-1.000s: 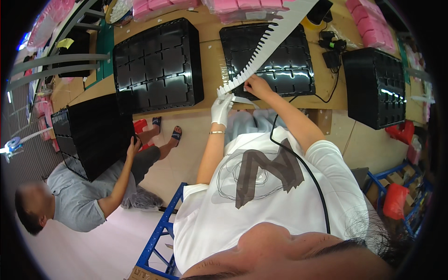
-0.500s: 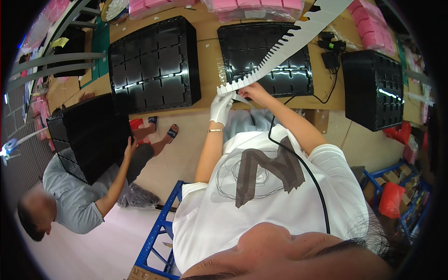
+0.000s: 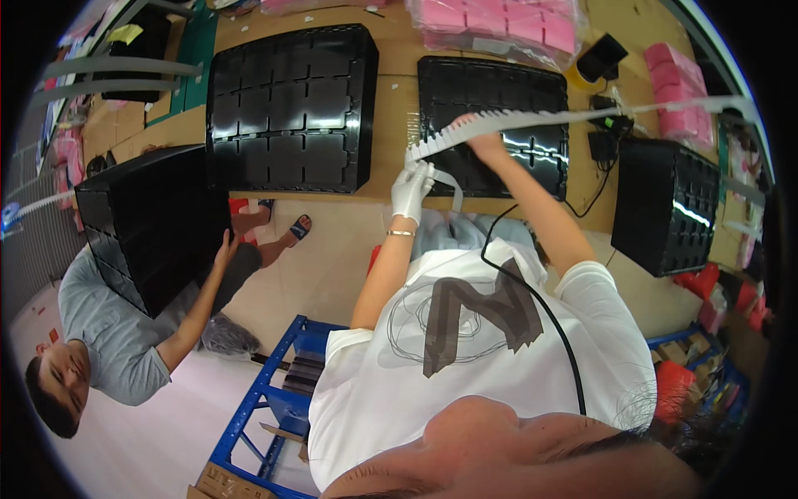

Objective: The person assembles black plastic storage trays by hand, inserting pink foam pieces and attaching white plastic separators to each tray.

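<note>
My left hand [image 3: 411, 191], in a white glove with a bracelet below it, is closed on a long white toothed strip [image 3: 540, 120]. From that hand the strip runs up and away to the right; a pale flat tail [image 3: 453, 187] of strip hangs beside the glove, bent downward. My right hand [image 3: 484, 137] is bare and reaches over a black ribbed plastic panel [image 3: 490, 87] on the table. The strip crosses in front of its fingers, so their grip is hidden. Left of the panel stands a large black plastic case [image 3: 287, 116].
Pink foam blocks in clear bags [image 3: 499, 21] lie at the table's back. A black case [image 3: 665, 204] stands at the right, near a cable and adapters [image 3: 611, 137]. At the left, a person [image 3: 125, 333] holds another black case [image 3: 154, 224]. Behind me is a blue rack [image 3: 266, 399].
My right hand has moved away from my left, rightward and up over the panel. The strip's far part has swung down to the right. The view has shifted slightly.
</note>
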Demonstrator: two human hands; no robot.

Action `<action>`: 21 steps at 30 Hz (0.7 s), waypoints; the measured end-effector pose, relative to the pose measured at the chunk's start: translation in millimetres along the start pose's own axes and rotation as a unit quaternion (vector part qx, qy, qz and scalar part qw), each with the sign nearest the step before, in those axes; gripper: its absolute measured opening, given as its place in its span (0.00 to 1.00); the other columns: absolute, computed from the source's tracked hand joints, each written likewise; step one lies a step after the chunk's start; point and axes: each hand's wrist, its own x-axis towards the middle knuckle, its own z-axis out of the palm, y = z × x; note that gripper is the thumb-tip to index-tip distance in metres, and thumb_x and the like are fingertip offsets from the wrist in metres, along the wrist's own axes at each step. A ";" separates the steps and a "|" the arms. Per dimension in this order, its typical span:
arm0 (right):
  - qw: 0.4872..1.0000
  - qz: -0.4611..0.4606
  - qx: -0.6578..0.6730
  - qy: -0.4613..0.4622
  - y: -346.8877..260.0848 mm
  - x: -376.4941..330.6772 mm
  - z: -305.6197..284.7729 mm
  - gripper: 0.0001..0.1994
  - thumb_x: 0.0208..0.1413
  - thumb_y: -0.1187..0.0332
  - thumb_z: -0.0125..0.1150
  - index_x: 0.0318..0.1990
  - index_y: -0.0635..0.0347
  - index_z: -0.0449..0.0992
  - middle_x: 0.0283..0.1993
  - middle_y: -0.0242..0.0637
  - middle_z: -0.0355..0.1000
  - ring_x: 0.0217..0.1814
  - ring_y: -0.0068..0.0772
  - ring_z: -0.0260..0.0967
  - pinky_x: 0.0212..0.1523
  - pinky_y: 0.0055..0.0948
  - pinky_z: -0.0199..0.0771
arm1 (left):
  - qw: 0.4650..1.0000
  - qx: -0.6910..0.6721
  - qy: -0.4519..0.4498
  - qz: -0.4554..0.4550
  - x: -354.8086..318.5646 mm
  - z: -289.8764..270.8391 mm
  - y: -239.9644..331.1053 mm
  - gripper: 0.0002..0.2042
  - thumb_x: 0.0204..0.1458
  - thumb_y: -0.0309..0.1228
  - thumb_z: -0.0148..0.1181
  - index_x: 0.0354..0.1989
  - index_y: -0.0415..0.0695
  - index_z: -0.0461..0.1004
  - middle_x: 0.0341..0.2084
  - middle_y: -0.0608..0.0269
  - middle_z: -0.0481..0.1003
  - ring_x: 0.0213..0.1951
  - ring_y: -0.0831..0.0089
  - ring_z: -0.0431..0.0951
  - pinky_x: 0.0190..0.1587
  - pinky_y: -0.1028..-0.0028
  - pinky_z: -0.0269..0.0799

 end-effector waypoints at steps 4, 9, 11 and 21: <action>0.981 0.011 -0.196 0.002 -15.7 90.3 -9.5 0.06 0.53 0.66 0.67 0.36 0.56 0.81 0.18 0.22 0.62 0.22 0.13 0.53 0.23 0.21 0.54 | 0.995 0.098 0.009 0.027 -4.0 -2.2 -10.5 0.14 0.59 0.32 0.61 0.50 0.38 0.73 0.35 0.66 0.78 0.28 0.84 0.74 0.31 0.84 0.71; 0.934 -0.011 -0.355 -0.046 5.9 151.2 5.4 0.08 0.50 0.63 0.66 0.35 0.53 0.79 0.18 0.35 0.64 0.19 0.31 0.61 0.24 0.32 0.61 | 0.978 0.200 -0.028 0.050 11.7 -10.9 -13.8 0.09 0.58 0.34 0.61 0.40 0.41 0.77 0.30 0.68 0.80 0.26 0.85 0.74 0.27 0.84 0.68; 0.924 -0.026 -0.379 -0.037 11.0 158.1 14.1 0.08 0.50 0.63 0.66 0.35 0.54 0.78 0.18 0.36 0.65 0.20 0.35 0.64 0.25 0.34 0.63 | 0.972 0.225 -0.039 0.050 19.8 -16.3 -12.7 0.09 0.57 0.33 0.62 0.39 0.40 0.77 0.31 0.67 0.80 0.26 0.84 0.74 0.29 0.82 0.68; 0.908 0.002 -0.419 0.000 6.9 172.2 38.7 0.08 0.51 0.62 0.65 0.34 0.53 0.78 0.19 0.38 0.69 0.24 0.42 0.71 0.27 0.39 0.67 | 0.976 0.210 -0.047 0.031 41.0 -31.1 15.8 0.08 0.57 0.32 0.62 0.37 0.39 0.76 0.30 0.66 0.80 0.27 0.83 0.74 0.31 0.82 0.68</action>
